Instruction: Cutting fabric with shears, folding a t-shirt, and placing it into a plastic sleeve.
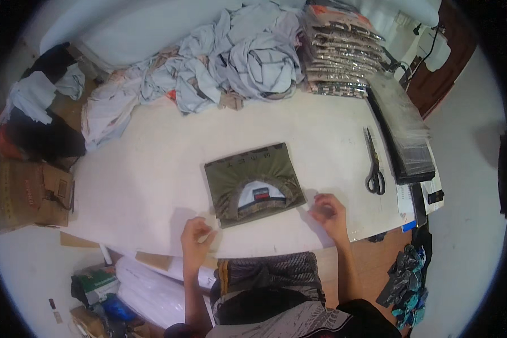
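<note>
A folded olive-green shirt [224, 177] lies flat on the white table [152, 177], its collar side towards me. Inside the neck opening a pale lining shows, with a small dark and red label [261, 194]. Just off the shirt's lower left corner is my left hand [197, 236], fingers curled and apart, holding nothing that I can see. My right hand [328, 213] hovers by the lower right corner, thumb and fingers loosely bent with a gap between them. Black-handled scissors [375, 169] rest to the right, blades pointing away from me.
Crumpled pale cloth [253, 59] is heaped along the back. Beside it rises a stack of bagged camouflage garments [338, 55]. Clear plastic sleeves [410, 135] line the right edge, near a dark phone-like object [417, 205]. A cardboard box [29, 194] stands at the left.
</note>
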The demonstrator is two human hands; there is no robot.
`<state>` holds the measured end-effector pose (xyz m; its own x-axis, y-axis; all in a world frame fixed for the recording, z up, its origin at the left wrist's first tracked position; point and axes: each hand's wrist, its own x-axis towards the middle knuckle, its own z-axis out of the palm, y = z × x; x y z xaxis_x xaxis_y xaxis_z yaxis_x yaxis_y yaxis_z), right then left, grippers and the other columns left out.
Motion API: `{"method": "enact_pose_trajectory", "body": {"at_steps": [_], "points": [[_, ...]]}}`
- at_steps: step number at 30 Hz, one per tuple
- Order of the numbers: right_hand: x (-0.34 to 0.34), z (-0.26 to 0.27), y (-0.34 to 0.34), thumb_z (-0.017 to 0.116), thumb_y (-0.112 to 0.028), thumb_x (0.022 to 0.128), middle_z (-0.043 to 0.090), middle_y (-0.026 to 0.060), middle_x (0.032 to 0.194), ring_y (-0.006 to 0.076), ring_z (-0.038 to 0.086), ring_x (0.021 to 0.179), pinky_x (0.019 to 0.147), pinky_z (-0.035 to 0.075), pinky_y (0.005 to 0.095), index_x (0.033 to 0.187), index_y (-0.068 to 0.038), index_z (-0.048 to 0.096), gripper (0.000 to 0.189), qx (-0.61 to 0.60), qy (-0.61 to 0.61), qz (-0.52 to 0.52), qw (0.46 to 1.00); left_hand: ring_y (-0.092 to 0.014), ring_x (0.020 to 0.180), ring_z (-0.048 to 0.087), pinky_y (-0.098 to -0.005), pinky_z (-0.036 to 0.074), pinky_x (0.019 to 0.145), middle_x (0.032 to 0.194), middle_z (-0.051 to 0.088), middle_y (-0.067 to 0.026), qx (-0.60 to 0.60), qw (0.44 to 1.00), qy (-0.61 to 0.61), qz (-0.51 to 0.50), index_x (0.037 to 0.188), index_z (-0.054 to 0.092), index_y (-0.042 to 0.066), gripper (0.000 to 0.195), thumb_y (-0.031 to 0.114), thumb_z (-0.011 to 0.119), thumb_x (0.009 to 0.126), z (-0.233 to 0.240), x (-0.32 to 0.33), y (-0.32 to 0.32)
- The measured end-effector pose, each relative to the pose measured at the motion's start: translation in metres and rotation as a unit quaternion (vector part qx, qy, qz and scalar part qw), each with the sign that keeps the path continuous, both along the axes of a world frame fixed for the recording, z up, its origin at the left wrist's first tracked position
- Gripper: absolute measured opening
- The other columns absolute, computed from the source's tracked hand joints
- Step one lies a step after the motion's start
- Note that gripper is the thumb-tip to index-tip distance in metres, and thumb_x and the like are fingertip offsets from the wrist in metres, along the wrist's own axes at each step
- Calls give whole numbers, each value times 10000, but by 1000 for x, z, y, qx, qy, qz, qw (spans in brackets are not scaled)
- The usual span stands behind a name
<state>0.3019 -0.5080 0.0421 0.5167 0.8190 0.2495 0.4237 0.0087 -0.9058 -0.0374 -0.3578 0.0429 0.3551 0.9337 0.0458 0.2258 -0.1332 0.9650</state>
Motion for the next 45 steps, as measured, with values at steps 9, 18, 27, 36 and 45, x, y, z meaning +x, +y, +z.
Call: {"method": "enact_pose_trajectory", "body": {"at_steps": [9,18,27,36,45], "points": [[-20,2,41,752,32,709,655,114,1005,225,635,925,818,497,306,1000,-23,660,310,-12,-41,-9,999,-213,782,576,-326,481,708,911,591,-108,219,960,156,81,1086,653,32,367,-53,721,735,-4,48,-12],[-20,-23,36,665,100,724,685,122,939,194,669,826,745,528,274,895,27,644,187,3,2,-98,995,-300,891,564,-403,453,782,906,591,-101,240,952,170,87,862,613,45,247,-69,672,652,-9,52,-18],[-25,-6,36,665,86,731,685,118,930,183,667,811,723,531,277,925,14,641,208,-13,8,-125,992,-256,749,505,-381,378,707,781,505,-84,238,949,199,62,857,580,46,217,-24,623,656,-6,52,-18],[-27,-7,31,711,55,677,641,102,892,230,640,775,668,521,306,914,-33,682,255,2,-50,-111,993,-283,999,562,-442,378,928,1063,623,-123,389,902,187,-22,1097,663,88,258,108,657,840,47,117,39],[-34,-8,29,686,80,673,535,111,764,268,565,654,569,473,350,839,-12,647,193,2,-117,-131,984,-420,1317,356,-640,211,1065,1429,411,-195,401,837,356,-111,1381,501,205,474,425,473,962,-11,224,60]]}}
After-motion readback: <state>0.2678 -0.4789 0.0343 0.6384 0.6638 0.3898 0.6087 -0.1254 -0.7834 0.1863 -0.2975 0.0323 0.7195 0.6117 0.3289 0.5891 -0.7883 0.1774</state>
